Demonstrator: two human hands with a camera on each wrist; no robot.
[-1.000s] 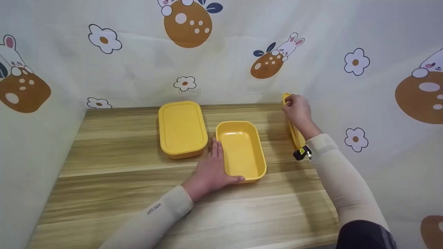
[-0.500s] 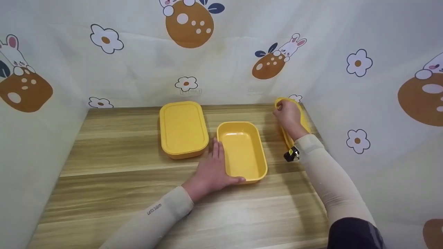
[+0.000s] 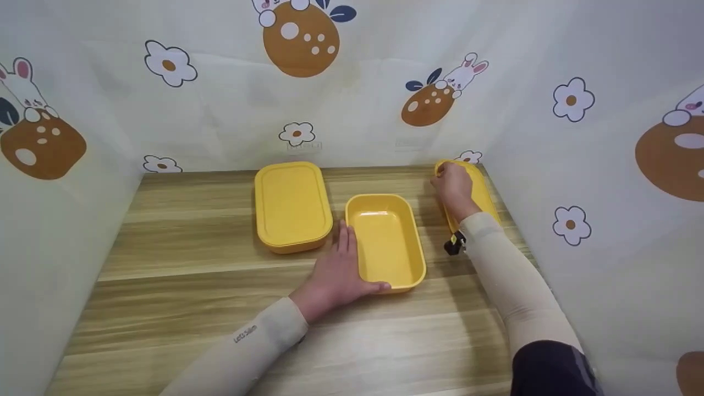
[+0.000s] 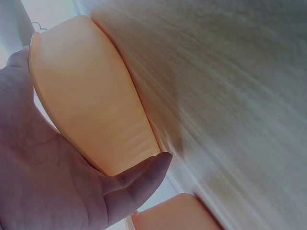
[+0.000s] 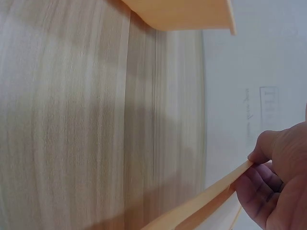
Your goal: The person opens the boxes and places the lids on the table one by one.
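Note:
An uncovered yellow lunch box (image 3: 385, 242) stands upright mid-table, with nothing inside. My left hand (image 3: 335, 275) rests against its near left corner. Its fingers lie straight along the left side, and the thumb is at the near rim. The left wrist view shows the palm beside the box's wall (image 4: 91, 91). At the far right of the table, my right hand (image 3: 455, 187) pinches the far left edge of a yellow lid (image 3: 484, 192). In the right wrist view, thumb and fingers hold the lid's thin edge (image 5: 206, 199). My forearm partly covers the lid.
A second yellow lunch box (image 3: 293, 203) with its lid on stands left of the uncovered one, a narrow gap apart. A printed sheet (image 3: 220, 99) walls the wooden table (image 3: 181, 308) at the back and both sides. A small black device (image 3: 454, 243) is on my right wrist.
My right hand has moved left and slightly nearer with the lid. The lid has tipped from nearly edge-on to flatter, showing more of its face. My left hand and both boxes have stayed put.

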